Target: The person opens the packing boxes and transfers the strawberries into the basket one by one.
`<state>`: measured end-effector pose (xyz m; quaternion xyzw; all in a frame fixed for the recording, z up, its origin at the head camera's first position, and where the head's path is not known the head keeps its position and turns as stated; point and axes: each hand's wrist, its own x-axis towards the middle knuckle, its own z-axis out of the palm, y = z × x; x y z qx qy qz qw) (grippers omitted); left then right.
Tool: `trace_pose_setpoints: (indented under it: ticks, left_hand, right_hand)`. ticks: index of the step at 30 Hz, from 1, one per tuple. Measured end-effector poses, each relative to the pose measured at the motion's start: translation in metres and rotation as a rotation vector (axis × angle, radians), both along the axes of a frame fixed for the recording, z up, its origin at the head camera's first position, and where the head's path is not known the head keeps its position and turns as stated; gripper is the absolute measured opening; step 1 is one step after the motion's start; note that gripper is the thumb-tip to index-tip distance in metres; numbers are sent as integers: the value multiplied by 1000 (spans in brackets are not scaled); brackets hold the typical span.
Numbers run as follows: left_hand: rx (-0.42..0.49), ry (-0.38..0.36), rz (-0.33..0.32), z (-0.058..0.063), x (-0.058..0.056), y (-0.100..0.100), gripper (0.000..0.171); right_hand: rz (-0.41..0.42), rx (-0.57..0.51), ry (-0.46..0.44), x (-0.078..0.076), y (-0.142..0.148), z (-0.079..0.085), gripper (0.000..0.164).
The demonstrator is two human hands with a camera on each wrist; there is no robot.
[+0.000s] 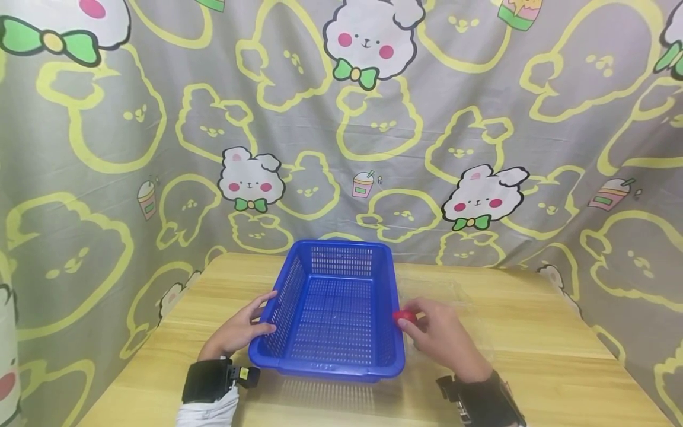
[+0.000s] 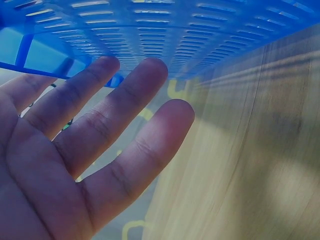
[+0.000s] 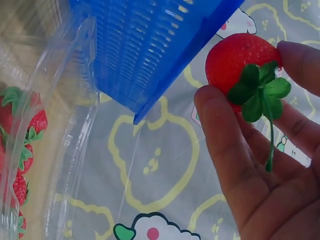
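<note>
A blue plastic basket (image 1: 333, 320) with slotted walls stands on the wooden table, and nothing shows inside it. My left hand (image 1: 242, 323) is at its left rim, fingertips touching or close to it. In the left wrist view, the left fingers (image 2: 112, 117) are straight and spread beside the slotted wall. Between thumb and fingertips, my right hand (image 1: 440, 332) pinches a red strawberry (image 3: 240, 62) with green leaves and a thin stem. This strawberry is just outside the basket's right rim in the head view, its leaves hidden there.
A clear plastic box (image 3: 82, 65) lies right of the basket, with several red strawberries (image 3: 20, 187) in or behind it in the right wrist view. The wooden table (image 1: 533, 332) meets a patterned grey curtain (image 1: 384, 207) at the back and sides.
</note>
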<state>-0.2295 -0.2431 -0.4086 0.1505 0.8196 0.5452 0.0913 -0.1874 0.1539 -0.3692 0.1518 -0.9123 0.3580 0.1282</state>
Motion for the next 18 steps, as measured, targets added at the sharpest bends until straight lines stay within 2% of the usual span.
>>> trace_pose_setpoints:
  ticks: [6, 14, 18]
  left_hand:
    - [-2, 1, 3, 0, 1, 0, 74]
    - [5, 3, -6, 1, 1, 0, 74]
    - [7, -1, -7, 1, 1, 0, 74]
  right_hand:
    - [14, 3, 61, 2, -6, -1, 19]
    - [35, -3, 99, 3, -11, -4, 20]
    - [50, 0, 152, 2, -14, -5, 20]
